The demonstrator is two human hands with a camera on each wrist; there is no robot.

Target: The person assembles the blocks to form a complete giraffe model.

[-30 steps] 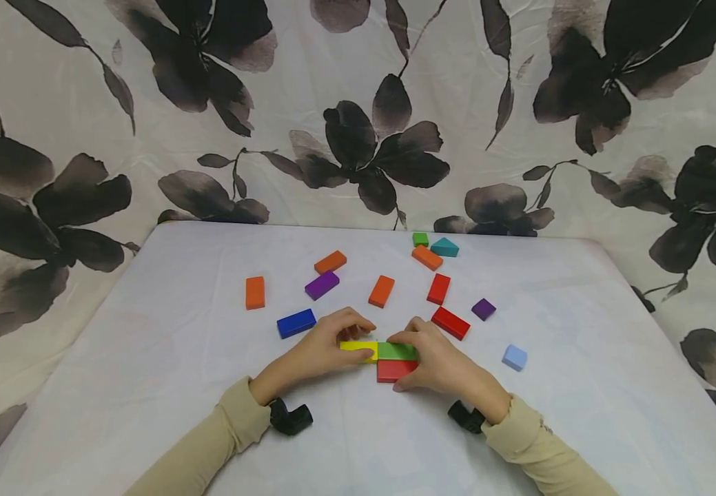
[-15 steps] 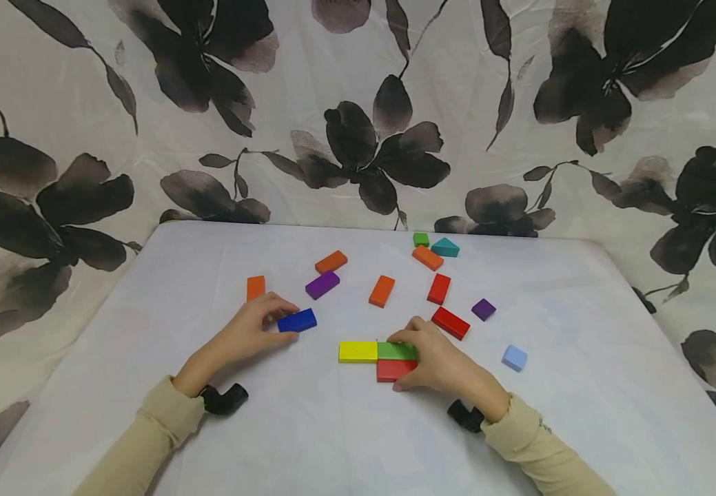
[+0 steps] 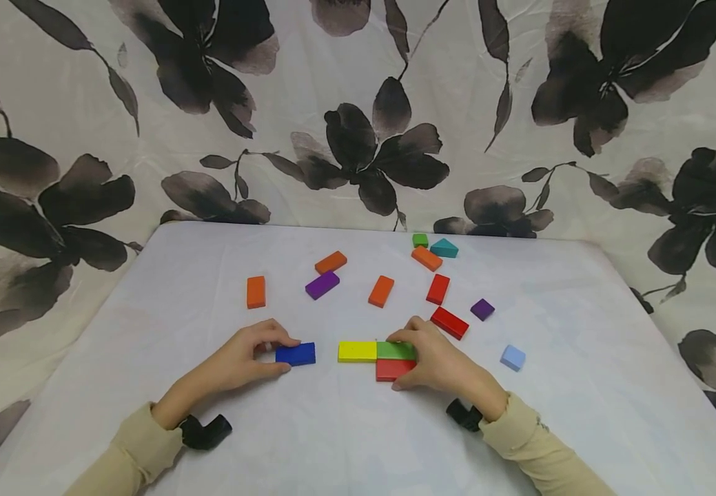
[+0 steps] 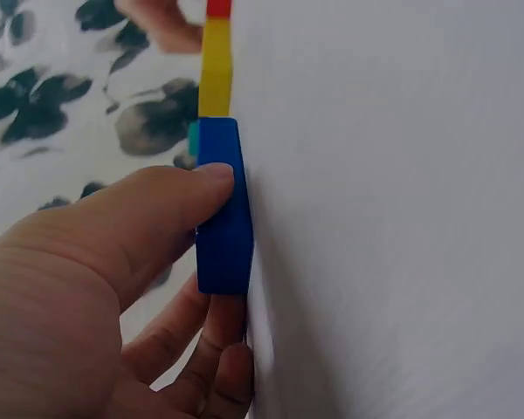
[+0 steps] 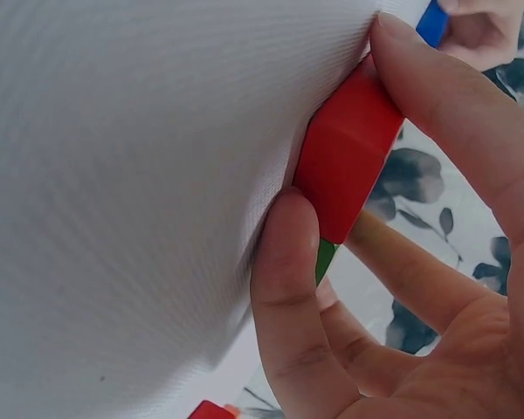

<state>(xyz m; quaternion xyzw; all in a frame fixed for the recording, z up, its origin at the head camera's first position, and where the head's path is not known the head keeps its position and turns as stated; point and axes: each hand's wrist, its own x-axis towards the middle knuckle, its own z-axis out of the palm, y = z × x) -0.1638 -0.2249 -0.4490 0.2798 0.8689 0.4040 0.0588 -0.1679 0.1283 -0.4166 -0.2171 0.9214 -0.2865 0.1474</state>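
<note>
My left hand (image 3: 240, 359) pinches a rectangular blue block (image 3: 296, 355) between thumb and fingers, low over the white table. In the left wrist view the thumb lies across the near side of the blue block (image 4: 223, 253). To its right, with a gap, a yellow block (image 3: 357, 352) meets a green block (image 3: 394, 350) end to end. A red block (image 3: 391, 370) lies against the green one's near side. My right hand (image 3: 444, 359) holds the green and red blocks together, its thumb at the red one's near edge; their right ends are hidden.
Beyond the hands lie several loose blocks, among them an orange block (image 3: 256, 292), a purple block (image 3: 322, 284), a red block (image 3: 449, 323) and a teal triangle (image 3: 444, 248). A light blue block (image 3: 513, 357) sits right of my right hand. Floral cloth (image 3: 308, 83) hangs behind the table.
My left hand left the yellow block, moved left to the blue block and took hold of it. Hand and block have since come nearer, and the block has turned straighter. The right hand stayed put.
</note>
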